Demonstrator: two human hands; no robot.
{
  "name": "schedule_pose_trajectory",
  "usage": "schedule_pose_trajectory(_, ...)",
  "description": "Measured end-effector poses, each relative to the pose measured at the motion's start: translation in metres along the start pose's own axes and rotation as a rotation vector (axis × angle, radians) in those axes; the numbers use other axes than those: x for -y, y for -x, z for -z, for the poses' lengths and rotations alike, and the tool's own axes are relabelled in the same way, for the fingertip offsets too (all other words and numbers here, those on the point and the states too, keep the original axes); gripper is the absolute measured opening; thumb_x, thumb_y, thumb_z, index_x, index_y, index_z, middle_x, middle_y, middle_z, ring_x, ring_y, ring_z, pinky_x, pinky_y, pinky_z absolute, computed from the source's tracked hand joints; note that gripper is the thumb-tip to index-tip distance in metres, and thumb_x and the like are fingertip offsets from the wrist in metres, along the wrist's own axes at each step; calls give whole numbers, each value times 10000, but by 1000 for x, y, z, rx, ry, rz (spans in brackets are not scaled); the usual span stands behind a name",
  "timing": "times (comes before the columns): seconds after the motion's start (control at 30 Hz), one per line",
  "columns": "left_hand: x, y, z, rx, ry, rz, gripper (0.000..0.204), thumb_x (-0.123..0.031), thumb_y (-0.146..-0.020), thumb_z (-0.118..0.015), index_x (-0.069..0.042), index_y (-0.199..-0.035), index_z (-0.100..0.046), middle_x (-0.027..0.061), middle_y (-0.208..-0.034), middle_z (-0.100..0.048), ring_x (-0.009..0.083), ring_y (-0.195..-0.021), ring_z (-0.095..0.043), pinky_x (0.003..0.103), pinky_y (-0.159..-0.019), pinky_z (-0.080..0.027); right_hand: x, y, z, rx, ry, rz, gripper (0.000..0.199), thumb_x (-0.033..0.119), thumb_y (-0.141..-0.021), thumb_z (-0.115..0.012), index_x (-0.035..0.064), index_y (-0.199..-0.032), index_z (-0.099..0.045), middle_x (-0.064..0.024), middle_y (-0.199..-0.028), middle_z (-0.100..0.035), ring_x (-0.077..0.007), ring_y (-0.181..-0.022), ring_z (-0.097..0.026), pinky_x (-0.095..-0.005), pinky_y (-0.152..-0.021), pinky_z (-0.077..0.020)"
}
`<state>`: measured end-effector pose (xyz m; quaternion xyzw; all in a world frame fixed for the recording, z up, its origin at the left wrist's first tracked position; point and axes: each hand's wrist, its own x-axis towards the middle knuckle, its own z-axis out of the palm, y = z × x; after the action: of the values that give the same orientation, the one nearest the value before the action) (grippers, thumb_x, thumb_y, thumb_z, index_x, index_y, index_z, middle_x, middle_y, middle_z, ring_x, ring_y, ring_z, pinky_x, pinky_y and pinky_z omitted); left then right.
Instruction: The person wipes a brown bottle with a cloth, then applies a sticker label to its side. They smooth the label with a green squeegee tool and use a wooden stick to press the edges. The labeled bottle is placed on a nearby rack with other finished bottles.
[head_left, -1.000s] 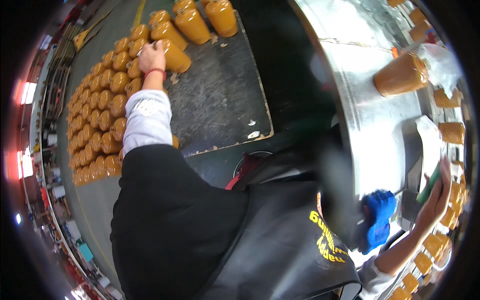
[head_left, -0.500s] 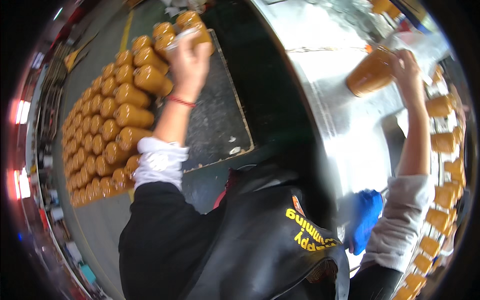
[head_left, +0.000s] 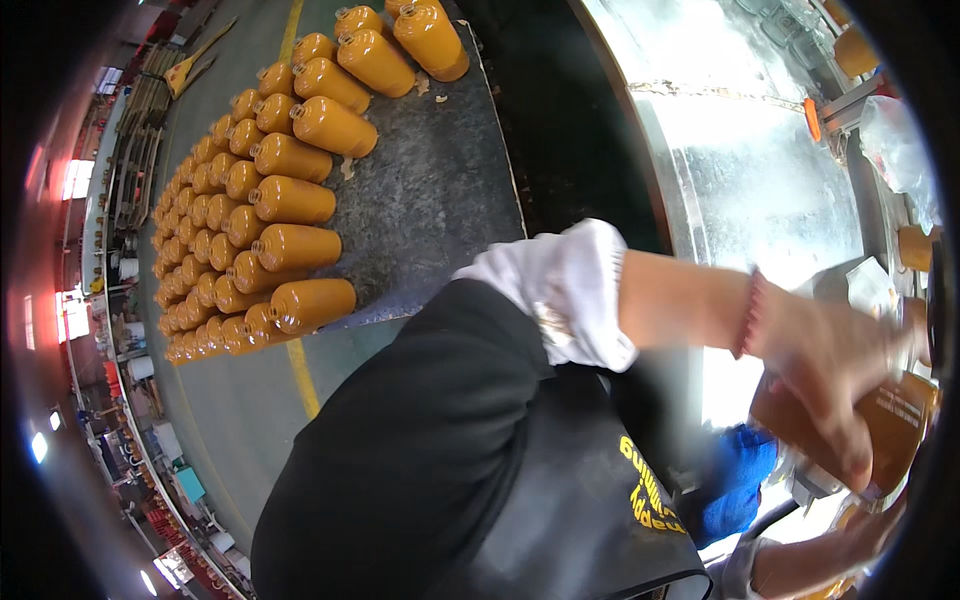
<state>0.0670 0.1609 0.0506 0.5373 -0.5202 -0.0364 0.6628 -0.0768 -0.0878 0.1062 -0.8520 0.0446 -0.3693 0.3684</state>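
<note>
Reaching across my body to the right, my left hand (head_left: 825, 355) is wrapped round an amber bottle (head_left: 892, 425) that lies tilted on its side. Pale printing shows on the bottle's side. My right hand (head_left: 885, 525) is low at the right edge, just below that bottle; its fingers are hidden, so I cannot tell whether it touches the bottle. On a dark board (head_left: 430, 190) at the left, many more amber bottles (head_left: 290, 205) stand in close rows.
A shiny metal table (head_left: 745, 190) runs along the right. Blue cloth (head_left: 740, 480) lies near its front. Clear plastic wrap (head_left: 900, 150) hangs at the far right, near an orange-handled tool (head_left: 811, 120). Beyond the board is a grey floor with a yellow line (head_left: 302, 378).
My left hand has left the bottles on the board and swung right to a bottle. My right hand has come down toward me from the table's far part. The view has shifted.
</note>
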Motion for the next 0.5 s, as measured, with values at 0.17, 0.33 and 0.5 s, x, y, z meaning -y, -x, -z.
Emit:
schedule_pose_trajectory(0.17,21,-12,-136,260,787,342,1183,-516,-582,-939,77,-1407,-333,274,-1285,-549,353,-1201,-574,379,-1048,-462,-35,95,26,56,-131,-371,354,272,-1027,-524,15,-1265,-574,-141,-1260,-608,-238,-1127,-615,-366,-971,-501)
schedule_pose_trajectory(0.33,10,13,-176,185,1062,842,854,-339,-713,-849,69,-1304,-387,217,-1237,-581,307,-1152,-600,381,-968,-500,-53,154,43,66,-241,-574,454,334,-1030,-500,0,-1338,-507,-147,-1326,-564,-235,-1182,-583,-366,-1004,-475)
schedule_pose_trajectory(0.5,16,17,-178,131,864,981,853,-403,-810,-773,91,-1358,-346,260,-1299,-558,324,-1211,-576,390,-1006,-481,-53,178,65,74,-337,-665,559,395,-1034,-476,-15,-1412,-441,-153,-1392,-521,-232,-1236,-551,-366,-1036,-449)
